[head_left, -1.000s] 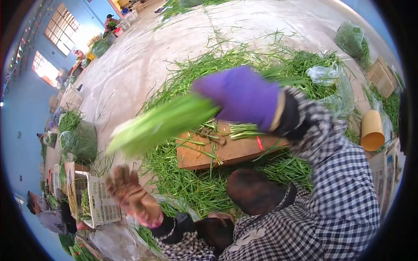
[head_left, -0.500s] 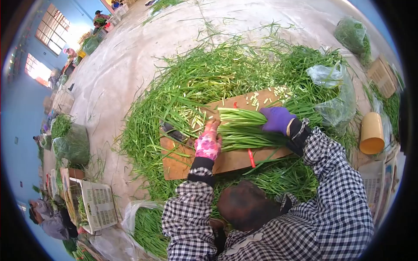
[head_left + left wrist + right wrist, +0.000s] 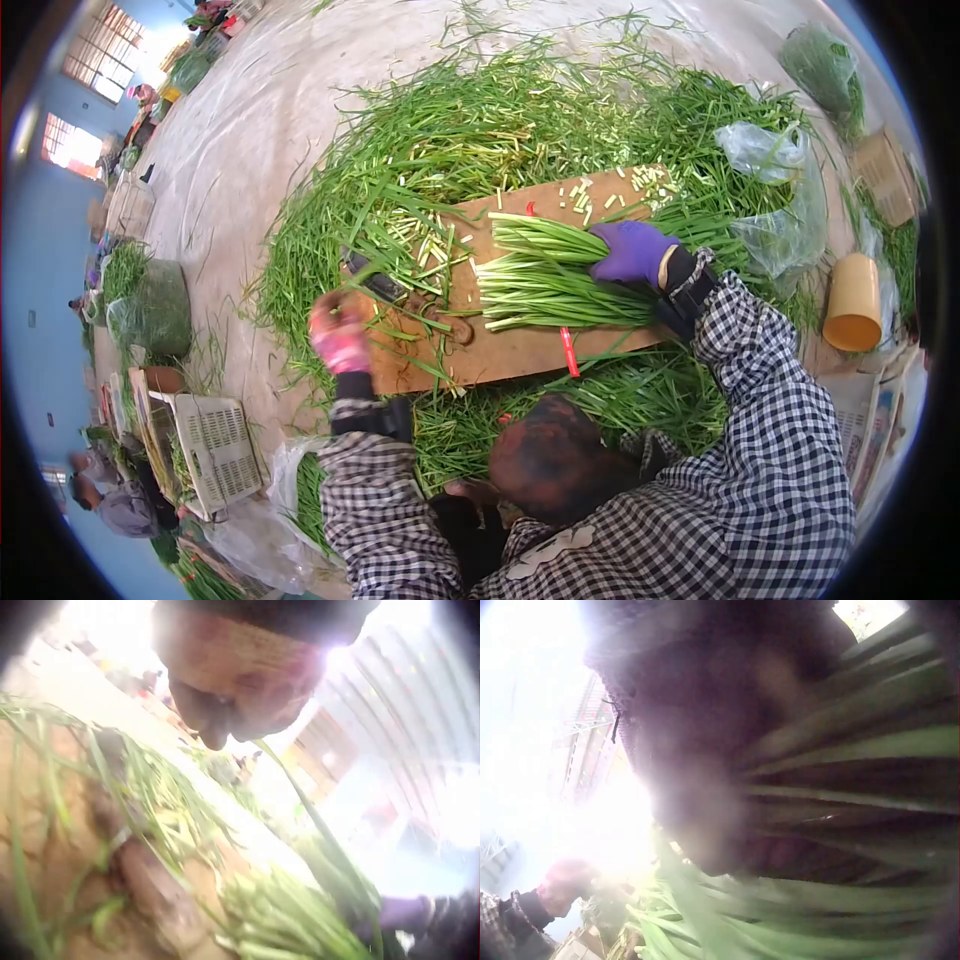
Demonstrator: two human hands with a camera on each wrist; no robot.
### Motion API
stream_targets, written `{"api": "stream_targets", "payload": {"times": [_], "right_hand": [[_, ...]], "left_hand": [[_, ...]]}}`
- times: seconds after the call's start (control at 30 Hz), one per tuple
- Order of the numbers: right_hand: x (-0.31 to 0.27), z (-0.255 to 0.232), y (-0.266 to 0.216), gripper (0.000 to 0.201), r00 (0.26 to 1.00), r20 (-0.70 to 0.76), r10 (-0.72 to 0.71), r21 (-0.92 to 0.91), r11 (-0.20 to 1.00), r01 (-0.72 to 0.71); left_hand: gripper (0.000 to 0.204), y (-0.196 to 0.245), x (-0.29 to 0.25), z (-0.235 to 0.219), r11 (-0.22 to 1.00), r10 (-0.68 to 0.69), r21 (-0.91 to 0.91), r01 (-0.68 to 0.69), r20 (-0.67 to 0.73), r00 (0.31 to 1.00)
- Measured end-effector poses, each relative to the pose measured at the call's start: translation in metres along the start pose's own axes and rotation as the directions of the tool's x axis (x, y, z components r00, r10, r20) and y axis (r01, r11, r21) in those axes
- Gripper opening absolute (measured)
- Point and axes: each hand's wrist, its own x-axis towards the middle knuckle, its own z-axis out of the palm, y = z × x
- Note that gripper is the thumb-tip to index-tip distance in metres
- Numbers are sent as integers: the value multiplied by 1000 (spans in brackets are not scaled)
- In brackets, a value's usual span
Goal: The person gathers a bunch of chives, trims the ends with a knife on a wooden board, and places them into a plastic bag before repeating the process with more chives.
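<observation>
In the head view my purple-gloved right hand grips a bundle of garlic chives across the board. Pale cut ends of the bundle point left. Fingers of that hand curl over the stalks in the right wrist view. My left hand, blurred and in a patterned pink and brown glove, is over the board's left end. From its fingertips in the left wrist view runs a single green leaf, pinched there. A dark-bladed tool with a brown handle lies on the board nearby.
Red strips lie across the board, one partly under the bundle. Short cut pieces are scattered at its far side. Loose greens surround the board. A plastic bag and yellow tube are right; a white crate is left.
My right hand has brought the bundle down onto the board and still grips it. The left hand came to the bundle's cut ends, then moved left to the board's end.
</observation>
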Motion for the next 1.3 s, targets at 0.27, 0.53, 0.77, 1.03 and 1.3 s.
{"api": "stream_targets", "payload": {"times": [0.27,0.53,0.77,1.03,1.3], "right_hand": [[5,6,-1,52,1000,-11,20,-42,999,-21],[1,7,-4,54,998,-38,42,-68,997,-44],[6,14,2,53,998,-47,38,-83,996,-42],[6,17,5,53,997,-70,16,-63,998,-20],[6,16,4,54,998,-60,33,-46,998,-36]], "left_hand": [[22,62,-65,11,956,-222,269,112,421,879],[31,40,-111,102,949,-127,300,-99,651,749],[35,40,-118,114,981,-136,194,26,579,804],[31,24,-130,118,957,-8,250,-147,531,848],[21,8,-133,120,988,84,65,-138,525,847]]}}
